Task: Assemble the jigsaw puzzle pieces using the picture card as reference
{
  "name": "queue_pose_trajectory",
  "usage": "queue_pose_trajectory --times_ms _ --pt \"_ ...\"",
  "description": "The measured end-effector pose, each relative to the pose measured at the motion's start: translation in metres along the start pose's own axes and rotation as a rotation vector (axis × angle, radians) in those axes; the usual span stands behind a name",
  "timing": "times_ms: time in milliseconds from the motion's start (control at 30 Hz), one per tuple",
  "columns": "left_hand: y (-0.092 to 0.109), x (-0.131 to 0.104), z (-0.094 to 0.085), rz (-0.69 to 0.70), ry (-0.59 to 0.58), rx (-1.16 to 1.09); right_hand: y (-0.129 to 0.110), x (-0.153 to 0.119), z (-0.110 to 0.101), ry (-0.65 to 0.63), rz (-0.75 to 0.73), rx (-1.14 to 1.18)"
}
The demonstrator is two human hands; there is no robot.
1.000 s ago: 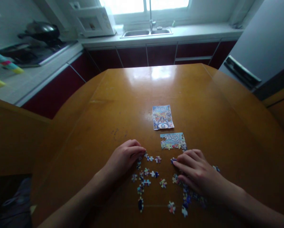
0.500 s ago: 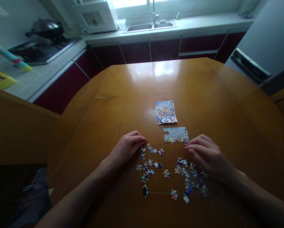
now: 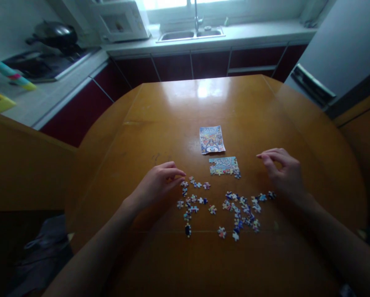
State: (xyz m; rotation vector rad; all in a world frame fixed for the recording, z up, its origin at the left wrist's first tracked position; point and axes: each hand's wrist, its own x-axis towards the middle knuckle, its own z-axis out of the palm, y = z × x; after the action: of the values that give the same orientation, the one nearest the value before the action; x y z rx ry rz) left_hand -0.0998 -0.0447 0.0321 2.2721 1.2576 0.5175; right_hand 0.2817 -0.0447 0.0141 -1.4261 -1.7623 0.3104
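Note:
A partly joined jigsaw puzzle (image 3: 224, 166) lies flat on the table, its top printed with light blue lettering and its lower edge uneven. My right hand (image 3: 282, 169) hovers to the right of it, apart from it, fingers loosely stretched and nothing visible in them. Beside the left group of loose puzzle pieces (image 3: 193, 209) rests my left hand (image 3: 160, 179), its fingertips and thumb slightly apart near the topmost pieces. A larger cluster of loose pieces (image 3: 240, 210) spreads below the joined part. Just above the joined part sits a creased picture sheet (image 3: 212, 140).
The wooden table (image 3: 172, 119) has rounded sides. Beyond it stand a counter with a sink (image 3: 191, 35), a microwave (image 3: 121, 22), and a stove with a wok (image 3: 55, 35). A grey fridge (image 3: 336, 49) is at the right.
My right hand has left the joined puzzle's lower right corner and moved right and up. The left hand's fingers have parted a little. The view has shifted slightly.

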Motion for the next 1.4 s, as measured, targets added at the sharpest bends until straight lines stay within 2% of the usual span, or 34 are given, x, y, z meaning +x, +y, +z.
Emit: queue_pose_trajectory --times_ms 167,300,400,467,567,667,767,967,1267,1400 --pt "-0.005 0.003 -0.004 0.01 0.045 0.04 0.003 0.005 -0.011 0.099 0.05 -0.019" --pt "-0.004 0.004 -0.003 0.031 0.017 0.011 -0.003 0.005 -0.029 0.133 0.09 -0.005" --pt "0.001 0.004 0.003 0.046 -0.034 -0.02 -0.013 -0.003 -0.039 0.02 0.056 -0.03" --pt "0.003 0.004 0.008 0.052 -0.047 -0.038 -0.021 -0.015 -0.039 -0.156 -0.031 -0.034" --pt "0.005 0.005 0.015 0.064 -0.063 -0.05 -0.029 -0.037 -0.029 -0.439 -0.104 -0.016" --pt "0.005 0.005 0.019 0.078 -0.083 -0.041 -0.033 -0.052 -0.015 -0.558 -0.137 -0.074" --pt "0.005 0.006 0.02 0.096 -0.092 -0.034 -0.034 -0.057 -0.007 -0.588 -0.164 -0.114" --pt "0.007 0.005 0.021 0.106 -0.103 -0.049 -0.037 -0.055 -0.003 -0.626 -0.178 -0.133" --pt "0.009 0.004 0.025 0.123 -0.11 -0.059 -0.044 -0.044 -0.013 -0.77 0.033 0.105" --pt "0.011 0.004 0.026 0.139 -0.122 -0.079 -0.046 -0.025 -0.009 -0.781 -0.018 0.183"
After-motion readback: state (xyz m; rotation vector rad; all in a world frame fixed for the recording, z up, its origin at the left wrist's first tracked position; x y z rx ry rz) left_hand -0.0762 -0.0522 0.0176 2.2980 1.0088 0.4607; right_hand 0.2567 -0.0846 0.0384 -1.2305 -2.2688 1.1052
